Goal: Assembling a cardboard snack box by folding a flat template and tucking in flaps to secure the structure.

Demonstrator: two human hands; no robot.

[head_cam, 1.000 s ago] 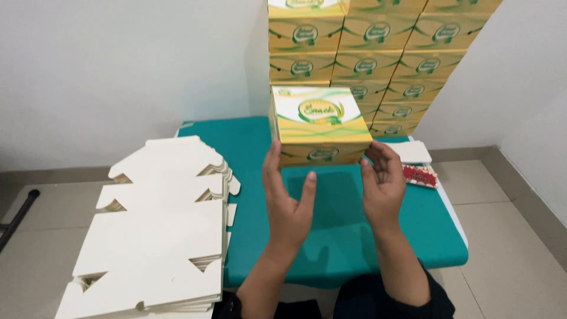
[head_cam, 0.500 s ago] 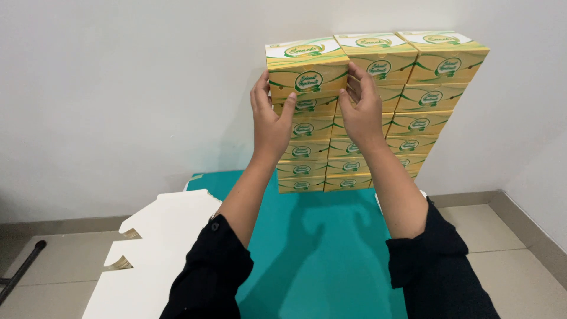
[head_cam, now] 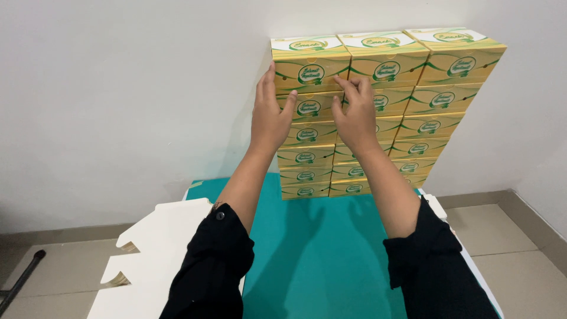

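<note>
Now, starting at your far left, a dark rod (head_cam: 20,280) lies on the tiled floor (head_cam: 53,277), and beside it the stack of flat white carton blanks (head_cam: 156,248) sits at the table's left edge. Your left hand (head_cam: 270,115) has loosened since half a second ago: then it clasped the top-left yellow box (head_cam: 308,66), now its fingers are spread and released, the thumb just grazing the box's left front. Your right hand (head_cam: 354,115) is likewise open and holds nothing, fingertips near the box's lower right corner. That box now rests on the left column of the yellow box stack (head_cam: 407,136), level with the two tops to its right, so the placement looks done. The teal tabletop (head_cam: 322,254) runs from the stack toward you, with the plain white wall (head_cam: 118,88) behind.
</note>
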